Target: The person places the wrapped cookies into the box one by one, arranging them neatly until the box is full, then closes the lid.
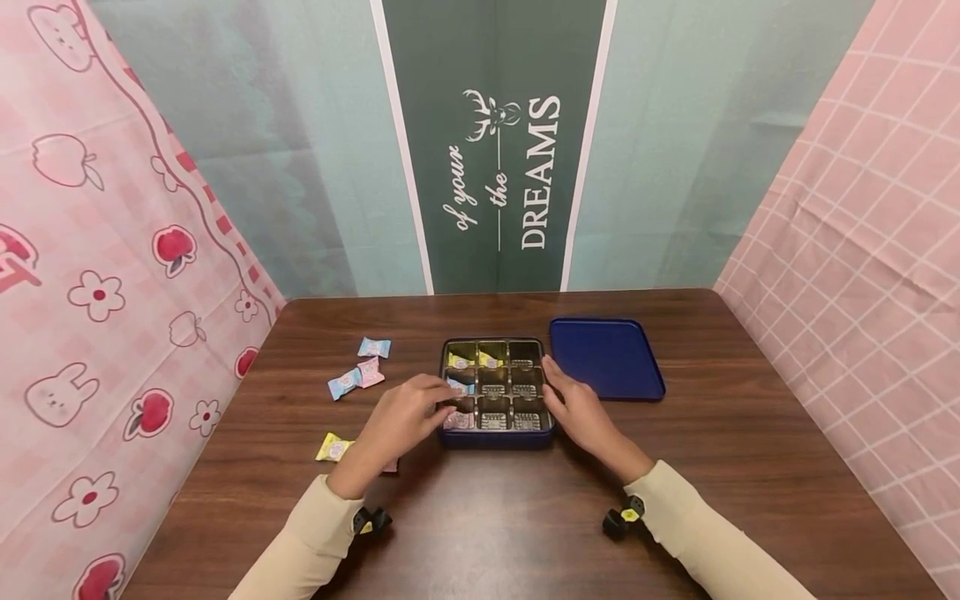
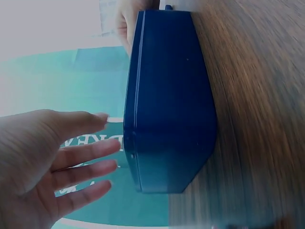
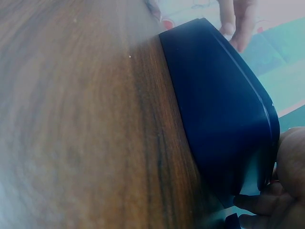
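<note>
Left hand (image 2: 33,164) just beside blue box (image 2: 169,105)

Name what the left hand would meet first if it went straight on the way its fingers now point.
The left hand would probably meet the blue-wrapped candy inside the tin; depth is unclear, so a divider might come first.

A green curtain (image 1: 487,50) hangs beyond the brown table (image 1: 487,533), between apple-print cloth (image 1: 127,350) and pink gridded cloth (image 1: 862,275).
</note>
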Demonstrator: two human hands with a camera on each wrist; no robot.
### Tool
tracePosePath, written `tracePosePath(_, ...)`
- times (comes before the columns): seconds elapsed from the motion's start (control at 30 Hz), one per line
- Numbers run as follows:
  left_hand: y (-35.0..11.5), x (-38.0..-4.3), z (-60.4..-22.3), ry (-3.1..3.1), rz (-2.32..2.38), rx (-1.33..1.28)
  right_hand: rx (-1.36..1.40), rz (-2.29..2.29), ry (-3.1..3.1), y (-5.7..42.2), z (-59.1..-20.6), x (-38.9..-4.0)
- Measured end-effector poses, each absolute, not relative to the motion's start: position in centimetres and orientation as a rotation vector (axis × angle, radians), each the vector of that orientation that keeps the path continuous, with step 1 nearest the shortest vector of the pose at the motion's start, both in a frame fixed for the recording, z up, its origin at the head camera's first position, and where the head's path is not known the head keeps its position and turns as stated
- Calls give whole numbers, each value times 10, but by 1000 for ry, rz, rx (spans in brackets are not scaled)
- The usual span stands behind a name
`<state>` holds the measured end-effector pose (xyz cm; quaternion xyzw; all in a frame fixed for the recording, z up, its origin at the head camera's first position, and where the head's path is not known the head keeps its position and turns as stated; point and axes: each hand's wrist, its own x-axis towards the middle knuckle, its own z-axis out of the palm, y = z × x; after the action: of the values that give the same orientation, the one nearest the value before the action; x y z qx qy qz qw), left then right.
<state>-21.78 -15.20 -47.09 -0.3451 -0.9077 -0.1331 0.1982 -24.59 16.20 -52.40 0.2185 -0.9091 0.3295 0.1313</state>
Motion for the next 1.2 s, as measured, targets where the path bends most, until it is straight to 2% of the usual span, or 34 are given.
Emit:
tracePosePath(0.73,-199,-211,-468,-2546,-475,-727,639,960,-2637,162,-526,-246)
tracePosePath(1.2,-232,-226,-479,-2657,-542,-585,639,964,-2640,162,-525,-246)
